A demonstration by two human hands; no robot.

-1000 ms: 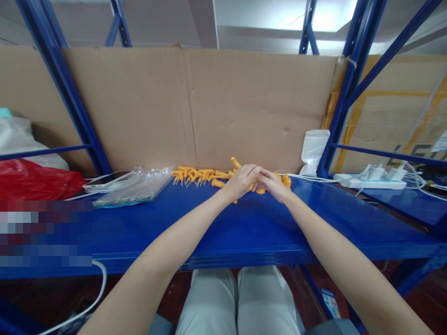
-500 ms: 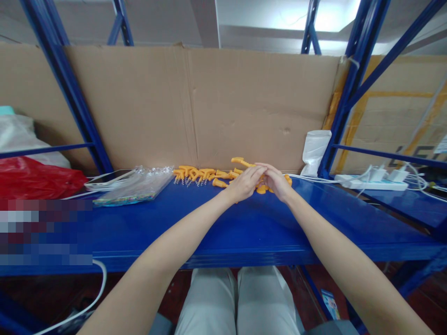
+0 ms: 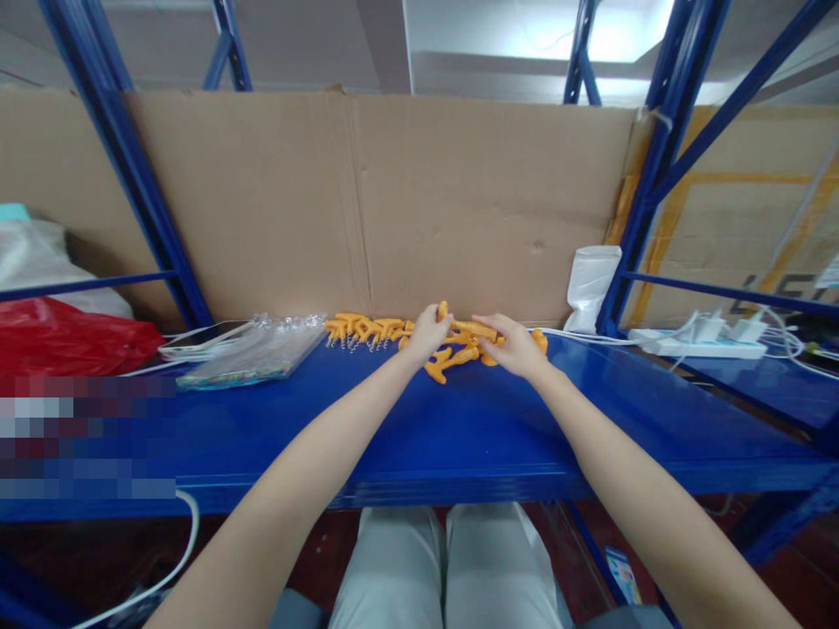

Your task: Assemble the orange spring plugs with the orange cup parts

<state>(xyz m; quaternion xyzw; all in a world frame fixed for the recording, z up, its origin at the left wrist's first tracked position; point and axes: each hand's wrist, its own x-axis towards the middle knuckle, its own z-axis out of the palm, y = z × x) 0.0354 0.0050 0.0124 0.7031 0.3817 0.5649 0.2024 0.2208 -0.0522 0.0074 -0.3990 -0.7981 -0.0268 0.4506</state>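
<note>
My left hand (image 3: pixel 429 336) is closed on an orange T-handled corkscrew (image 3: pixel 443 310), its handle end sticking up past the fingers. From it an orange tapered sleeve (image 3: pixel 478 329) reaches right, towards my other hand. My right hand (image 3: pixel 523 348) has its thumb and fingers apart around the sleeve's far end; whether they touch it I cannot tell. Below and between the hands, another orange T-handled piece (image 3: pixel 452 360) lies on the blue shelf (image 3: pixel 459 428). More orange pieces lie partly hidden behind my hands. Left of them is a row of orange corkscrews (image 3: pixel 364 328) with bare metal spirals.
A clear plastic bag pack (image 3: pixel 255 354) lies to the left, near a red bag (image 3: pixel 72 336). At the back right stand a white pouch (image 3: pixel 592 288) and a white power strip (image 3: pixel 701 343) with cables. A cardboard sheet (image 3: pixel 459 201) closes off the back between blue posts.
My hands, pressed together before, have moved apart. The left has shifted left with the corkscrew, and the right hand's fingers have spread. The T-handled piece on the shelf between them now shows.
</note>
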